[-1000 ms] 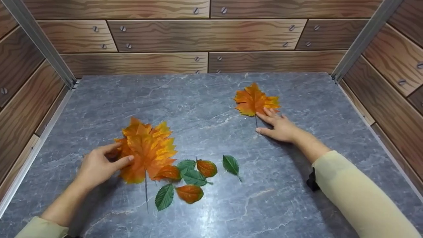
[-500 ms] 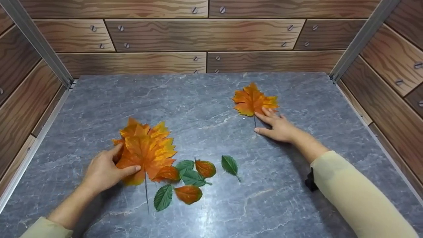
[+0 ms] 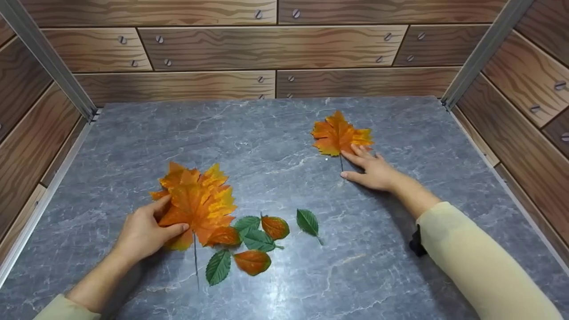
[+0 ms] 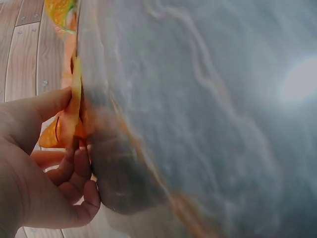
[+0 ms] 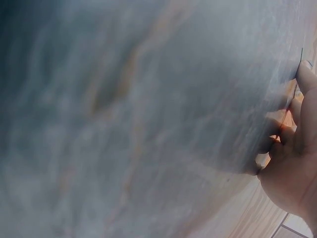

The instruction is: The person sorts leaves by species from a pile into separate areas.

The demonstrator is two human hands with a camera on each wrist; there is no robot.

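My left hand [image 3: 144, 230] pinches the left edge of overlapping orange-yellow maple leaves [image 3: 202, 202], whose thin dark stem points toward the near edge. In the left wrist view, the thumb presses on the leaf edge [image 4: 75, 106] from one side, with the fingers [image 4: 74, 173] curled on the other. Farther back on the right, another orange maple leaf [image 3: 336, 133] lies flat with its stem toward me. The extended fingers of my right hand [image 3: 372, 171] rest on its lower right part, the thumb near the stem. That hand [image 5: 294, 153] shows only at the edge of the right wrist view.
Right of the maple leaves lie small green leaves [image 3: 258, 240] and orange-green leaves [image 3: 252, 262], some overlapping. A single green leaf [image 3: 307, 221] lies apart from them. The grey marbled tabletop [image 3: 213, 129] ends at wood-patterned walls [image 3: 271, 49] behind and at the sides.
My left hand has slid a little right and farther over the maple leaves, the thumb now near the stem. The right hand keeps its place on the far leaf.
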